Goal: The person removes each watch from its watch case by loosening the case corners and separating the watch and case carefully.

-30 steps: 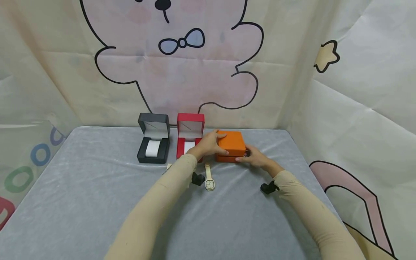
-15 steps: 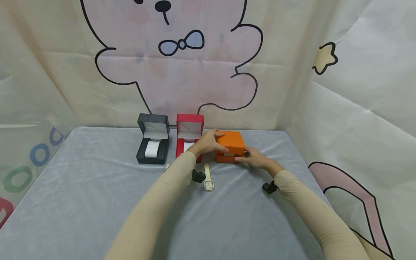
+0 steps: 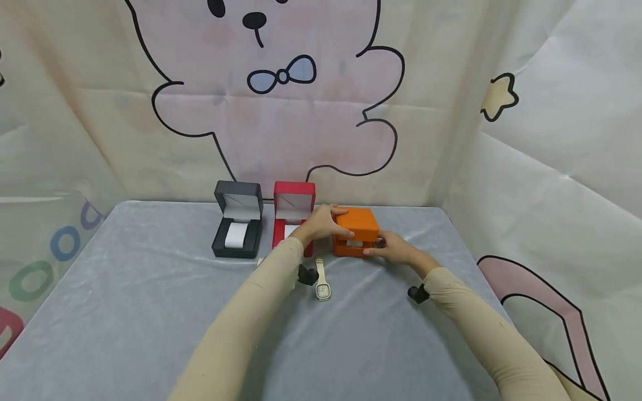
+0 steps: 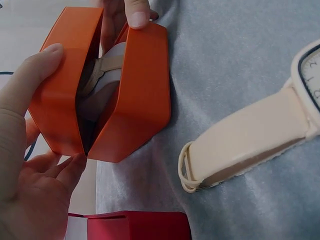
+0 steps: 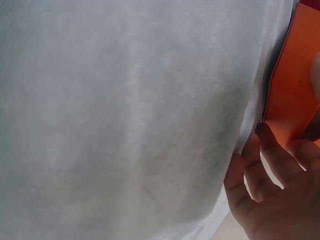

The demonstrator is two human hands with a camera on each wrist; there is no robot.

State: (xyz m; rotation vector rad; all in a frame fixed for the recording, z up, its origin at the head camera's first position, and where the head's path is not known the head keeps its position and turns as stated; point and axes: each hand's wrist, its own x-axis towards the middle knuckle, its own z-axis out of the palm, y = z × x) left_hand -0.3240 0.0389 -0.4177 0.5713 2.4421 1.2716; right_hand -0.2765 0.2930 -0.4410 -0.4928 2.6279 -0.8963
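- While our left hand (image 3: 321, 223) curls over the lid of the orange box (image 3: 356, 233), thumb on one face and fingers round the far side, we hold that lid lifted partway off the base.
- Our right hand (image 3: 393, 248) grips the base of the box from the right, and one fingertip (image 4: 137, 12) presses the base's far corner in the left wrist view.
- We see the orange box standing on the grey cloth (image 3: 150, 312), at the back of the table and right of centre, just beside the red box (image 3: 293, 214).
- Through the gap between lid and base we make out a pale cushion with a cream strap (image 4: 107, 65) wrapped round it.
- From the right wrist view we can tell only that our fingers (image 5: 265, 165) lie against the lower edge of the orange wall; the rest of the hand is out of the picture.
- We have a cream watch (image 3: 322, 278) lying flat on the cloth nearer to us than the orange box, apart from it, its square face turned up.
- Left of the red box, whose lid stands upright, sits a black box (image 3: 237, 227), also open, with a white cushion inside.
- Behind the table hangs a backdrop (image 3: 281, 111) printed with a pink cartoon bear.
- Both our arms wear beige sleeves (image 3: 251, 317).
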